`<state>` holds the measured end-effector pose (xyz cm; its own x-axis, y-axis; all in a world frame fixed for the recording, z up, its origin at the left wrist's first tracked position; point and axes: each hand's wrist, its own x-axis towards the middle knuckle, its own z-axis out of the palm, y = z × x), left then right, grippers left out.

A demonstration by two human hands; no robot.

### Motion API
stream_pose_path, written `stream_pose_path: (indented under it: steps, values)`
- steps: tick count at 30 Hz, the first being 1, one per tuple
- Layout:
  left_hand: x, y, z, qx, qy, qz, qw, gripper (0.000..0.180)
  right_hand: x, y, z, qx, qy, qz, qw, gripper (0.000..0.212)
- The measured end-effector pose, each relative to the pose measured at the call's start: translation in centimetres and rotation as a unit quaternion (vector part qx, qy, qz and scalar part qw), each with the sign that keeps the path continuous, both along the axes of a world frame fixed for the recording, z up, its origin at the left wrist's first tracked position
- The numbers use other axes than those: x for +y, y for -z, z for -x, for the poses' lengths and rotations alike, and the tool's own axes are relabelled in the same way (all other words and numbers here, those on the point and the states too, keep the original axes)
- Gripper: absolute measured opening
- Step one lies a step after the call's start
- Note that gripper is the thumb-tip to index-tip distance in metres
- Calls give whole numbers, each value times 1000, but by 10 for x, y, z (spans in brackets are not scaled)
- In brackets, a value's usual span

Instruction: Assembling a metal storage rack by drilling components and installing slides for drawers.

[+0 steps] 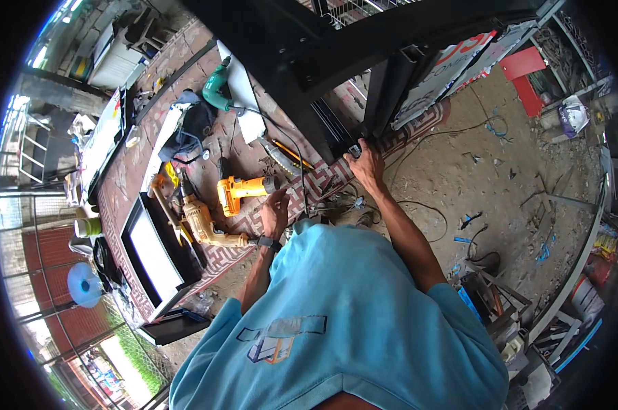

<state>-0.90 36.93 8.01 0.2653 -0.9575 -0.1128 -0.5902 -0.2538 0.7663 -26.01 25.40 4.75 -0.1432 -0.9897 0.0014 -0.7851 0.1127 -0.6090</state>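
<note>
My right hand [367, 165] is closed at the near end of a black grooved metal profile [333, 130], beneath a large black frame [282, 41]. My left hand [275, 217] is beside the end of an orange cordless drill [237, 191] lying on the patterned surface. Its fingers are curled with the tips together, and whatever they may hold is too small to make out. A tan corded power drill [203, 224] lies to the left of that hand. Farther off rests a green power tool [217, 89], and a yellow-and-black pencil-like tool [292, 154] lies near the profile.
A black-framed panel [148, 249] stands at the left edge of the surface. A dark cloth bag [194, 119] lies farther back. Cables [435, 208] loop over the dirt floor at right, among blue scraps. Metal scrap [493, 294] is piled at lower right.
</note>
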Motion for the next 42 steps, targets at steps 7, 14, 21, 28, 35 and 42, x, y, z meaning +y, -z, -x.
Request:
stream_pose_path:
  steps: [7,14,21,28,35,42]
  values:
    - [-28,20,-16,-10,65,15,998,29,-6,-5,10,-15,-47,-7,999,58]
    - [-24,22,-9,-8,75,-7,997,29,-10,5,30,-92,-103,-15,990,63]
    - [-6,28,9,2,71,-89,993,31,-10,12,32,-120,-129,-11,984,66]
    - [11,51,16,-26,54,2,998,26,-10,26,38,-128,-141,30,981,65]
    - [15,63,26,-89,55,93,990,25,-16,18,40,-158,-158,-10,975,67]
    - [-11,35,39,-38,-27,85,995,25,-13,16,36,-137,-174,15,975,73]
